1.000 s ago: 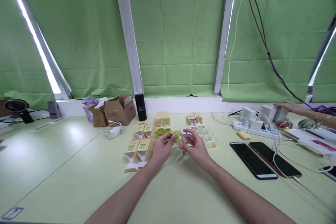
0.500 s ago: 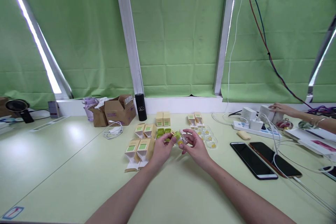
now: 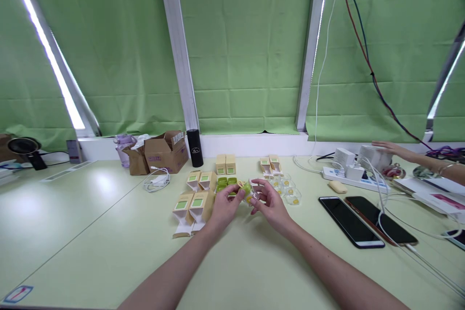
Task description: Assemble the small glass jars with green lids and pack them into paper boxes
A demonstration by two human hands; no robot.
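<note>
My left hand (image 3: 225,204) pinches the green part of a small green-and-clear item (image 3: 247,191) above the table. On the other side, my right hand (image 3: 271,203) grips its clear part, where some yellow shows. Behind my left hand are green square pieces (image 3: 222,182), partly hidden by my fingers. Clear cups with yellow centres (image 3: 292,196) stand beyond my right hand. Open cream boxes with green squares (image 3: 202,203) are left of my hands, and smaller ones (image 3: 207,180) sit behind them.
Farther back are two cream boxes (image 3: 225,164), another pair (image 3: 271,166), a black bottle (image 3: 195,148) and a cardboard box (image 3: 166,151). At right lie a phone (image 3: 350,222), a second phone (image 3: 381,220), a power strip (image 3: 356,180) with cables, and another person's hand (image 3: 394,150).
The small item has turned slightly between my fingers, while my hands stay nearly in place. At the right, the other person's hand has shifted slightly and its fingers are straighter.
</note>
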